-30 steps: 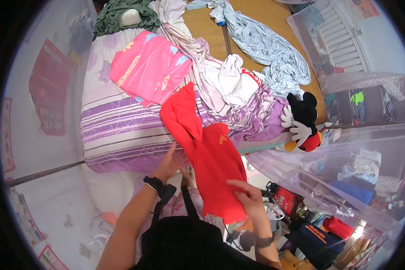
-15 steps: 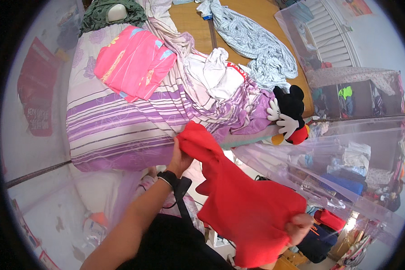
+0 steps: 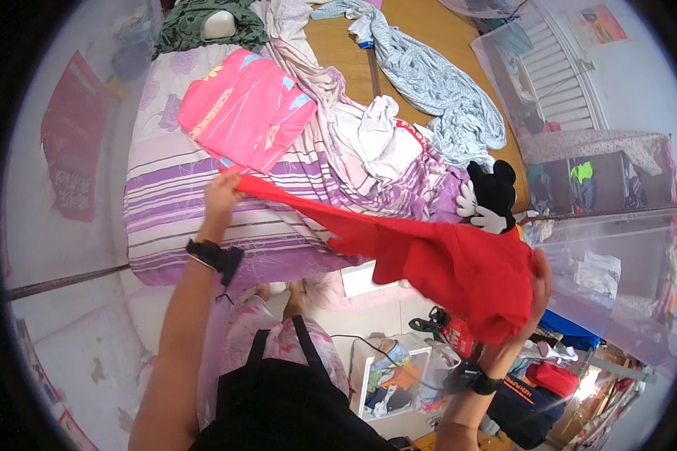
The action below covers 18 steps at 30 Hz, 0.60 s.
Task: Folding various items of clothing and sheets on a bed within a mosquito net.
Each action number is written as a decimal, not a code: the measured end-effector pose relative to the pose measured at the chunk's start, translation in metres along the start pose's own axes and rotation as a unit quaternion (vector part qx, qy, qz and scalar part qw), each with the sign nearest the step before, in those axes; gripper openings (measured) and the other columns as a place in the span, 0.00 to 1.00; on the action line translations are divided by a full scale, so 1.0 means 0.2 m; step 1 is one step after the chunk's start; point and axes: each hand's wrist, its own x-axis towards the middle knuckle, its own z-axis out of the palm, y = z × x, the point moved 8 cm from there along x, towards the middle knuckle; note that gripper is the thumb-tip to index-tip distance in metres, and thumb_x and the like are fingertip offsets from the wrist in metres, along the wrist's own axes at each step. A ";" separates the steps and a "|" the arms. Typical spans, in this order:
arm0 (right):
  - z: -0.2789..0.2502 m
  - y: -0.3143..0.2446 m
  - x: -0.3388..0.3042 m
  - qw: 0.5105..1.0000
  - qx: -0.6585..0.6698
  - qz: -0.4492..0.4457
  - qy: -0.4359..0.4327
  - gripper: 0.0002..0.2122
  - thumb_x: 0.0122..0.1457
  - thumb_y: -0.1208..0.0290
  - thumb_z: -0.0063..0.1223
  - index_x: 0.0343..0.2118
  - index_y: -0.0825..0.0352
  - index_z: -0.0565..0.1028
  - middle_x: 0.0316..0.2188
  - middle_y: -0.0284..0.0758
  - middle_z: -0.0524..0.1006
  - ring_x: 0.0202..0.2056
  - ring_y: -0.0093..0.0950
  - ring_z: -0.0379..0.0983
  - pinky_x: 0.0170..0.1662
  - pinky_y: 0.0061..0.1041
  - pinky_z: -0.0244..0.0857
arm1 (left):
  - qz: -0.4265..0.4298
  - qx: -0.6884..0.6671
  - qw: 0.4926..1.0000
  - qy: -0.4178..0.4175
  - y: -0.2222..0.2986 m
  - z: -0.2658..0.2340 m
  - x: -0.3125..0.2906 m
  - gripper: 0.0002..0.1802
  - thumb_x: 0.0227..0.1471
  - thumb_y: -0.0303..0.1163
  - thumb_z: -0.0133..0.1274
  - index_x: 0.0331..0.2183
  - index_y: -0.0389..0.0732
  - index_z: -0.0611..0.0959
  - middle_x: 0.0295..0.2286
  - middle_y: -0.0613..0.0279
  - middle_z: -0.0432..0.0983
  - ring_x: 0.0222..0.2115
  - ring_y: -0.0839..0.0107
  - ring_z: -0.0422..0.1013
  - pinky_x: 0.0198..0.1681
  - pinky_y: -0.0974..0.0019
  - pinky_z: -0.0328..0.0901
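A red cloth garment [image 3: 429, 252] is stretched in the air between my two hands, in front of the bed's near edge. My left hand [image 3: 223, 197] pinches one narrow end of it, over the striped purple and white sheet [image 3: 165, 214]. At the other end my right hand [image 3: 539, 289] grips the wider, bunched part, with the fingers partly behind the cloth. Which kind of garment it is cannot be made out. Just beyond the cloth lie a folded pink patterned cloth [image 3: 244, 109] and a crumpled white garment [image 3: 372, 135].
A black plush toy [image 3: 493, 188] sits at the bed's right corner. Light blue patterned cloth [image 3: 444, 98] lies on the bare brown mat [image 3: 327, 52]. A white open bin [image 3: 395, 376] with clothes stands on the floor. Sheer netting [image 3: 617, 233] hangs along the right.
My left hand has moved left and farther over the bed, pulling the red garment out long. My right hand has risen, lifting its end off the lower right. My legs and the bin have come into view.
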 end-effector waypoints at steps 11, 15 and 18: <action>0.06 -0.24 -0.04 0.975 0.197 0.094 0.039 0.24 0.51 0.59 0.45 0.48 0.69 0.63 0.46 0.41 0.65 0.46 0.30 0.63 0.49 0.28 0.57 | 0.242 -0.048 0.963 0.108 1.25 -0.52 -0.31 0.13 0.50 0.25 0.46 0.41 0.36 0.75 0.34 0.63 0.72 0.32 0.80 0.68 0.29 0.79 0.64; -0.30 0.38 -0.21 0.977 -0.201 -0.027 -0.060 0.19 0.45 0.70 0.45 0.41 0.71 0.69 0.41 0.38 0.70 0.45 0.32 0.65 0.47 0.27 0.59 | 0.231 -0.009 0.954 0.191 1.09 -0.78 -0.43 0.14 0.50 0.26 0.47 0.41 0.37 0.75 0.31 0.67 0.71 0.26 0.84 0.65 0.23 0.82 0.58; 0.44 0.51 -0.36 0.960 -0.059 0.118 -0.246 0.16 0.44 0.76 0.43 0.39 0.69 0.73 0.38 0.36 0.73 0.41 0.28 0.68 0.47 0.23 0.59 | 0.161 0.090 0.959 0.215 0.60 -1.00 -0.33 0.15 0.49 0.27 0.49 0.41 0.39 0.75 0.26 0.70 0.70 0.19 0.86 0.59 0.18 0.83 0.51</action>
